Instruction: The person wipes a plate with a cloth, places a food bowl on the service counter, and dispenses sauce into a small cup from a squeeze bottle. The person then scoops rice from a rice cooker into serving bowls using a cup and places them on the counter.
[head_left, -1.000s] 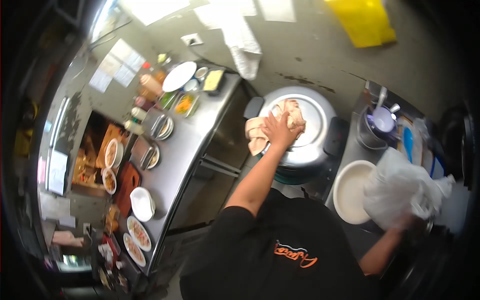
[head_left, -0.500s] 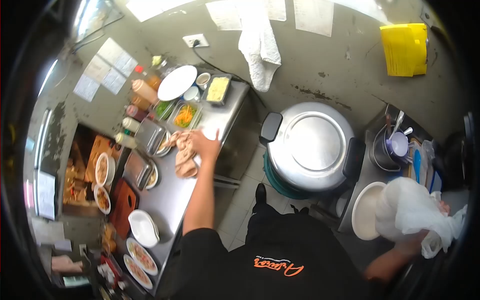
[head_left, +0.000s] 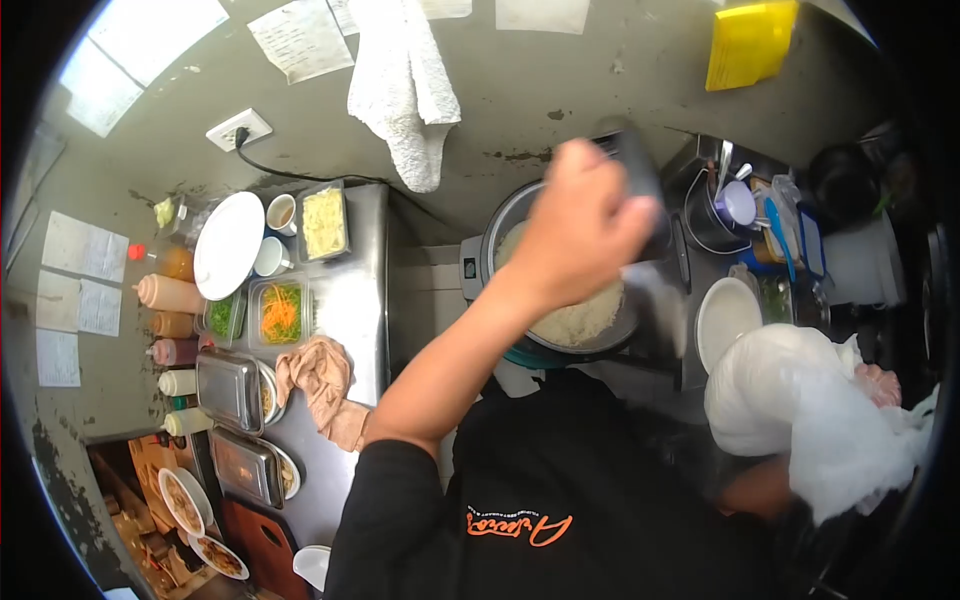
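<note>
My left hand (head_left: 590, 225) is a closed fist over the large rice cooker (head_left: 487, 240). It grips the blurred lid (head_left: 655, 305), now lifted and tilted up at the right side, its dark handle beside the knuckles. White rice (head_left: 580, 318) shows inside, partly hidden by my forearm. At the right, my right hand (head_left: 877, 384) holds a translucent white plastic bag (head_left: 775, 390); the bag covers most of the fingers. Just beyond the bag lies a white oval bowl (head_left: 728, 325).
On the left steel counter (head_left: 362, 300) are a crumpled brown cloth (head_left: 325, 380), a tub of shredded carrot and greens (head_left: 281, 312), a tub of pale yellow shreds (head_left: 324, 222), a white plate (head_left: 230, 245) and sauce bottles. A utensil pot (head_left: 705, 215) stands right of the cooker.
My left hand has left the brown cloth on the counter and moved right to the cooker. The lid has come up, exposing rice. My right hand keeps the bag. The view has turned right.
</note>
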